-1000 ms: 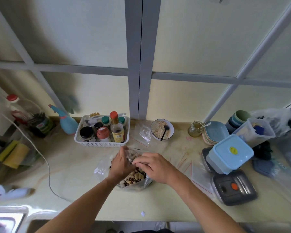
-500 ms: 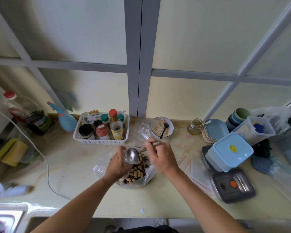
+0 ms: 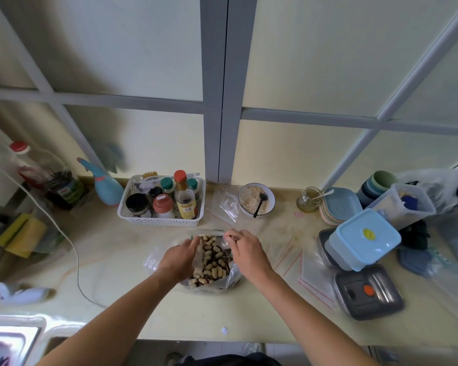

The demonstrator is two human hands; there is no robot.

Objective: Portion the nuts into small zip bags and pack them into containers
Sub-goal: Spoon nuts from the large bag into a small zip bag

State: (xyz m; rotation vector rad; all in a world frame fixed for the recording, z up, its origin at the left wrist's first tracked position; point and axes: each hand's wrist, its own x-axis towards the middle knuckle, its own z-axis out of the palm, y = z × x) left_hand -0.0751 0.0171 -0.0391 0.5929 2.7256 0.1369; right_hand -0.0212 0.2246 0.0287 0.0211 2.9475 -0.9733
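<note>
Centre of frame, on surface [image 3: 117, 260]: left hand [image 3: 179, 257] and right hand [image 3: 245, 250] each pinch a side of the small zip bag [image 3: 209, 235] over the open nut bag [image 3: 209, 270]

I see both bare forearms reaching in from the lower edge, angled toward each other over the middle of the counter. My left hand [image 3: 179, 257] lies back-up with its fingers stretched forward and curled at the tips, pinching the rim of the clear bag of peanuts [image 3: 209, 262]. My right hand [image 3: 245, 250] sits just across from it, knuckles up, thumb and fingertips pinching the opposite rim. The two hands are near but apart
</note>
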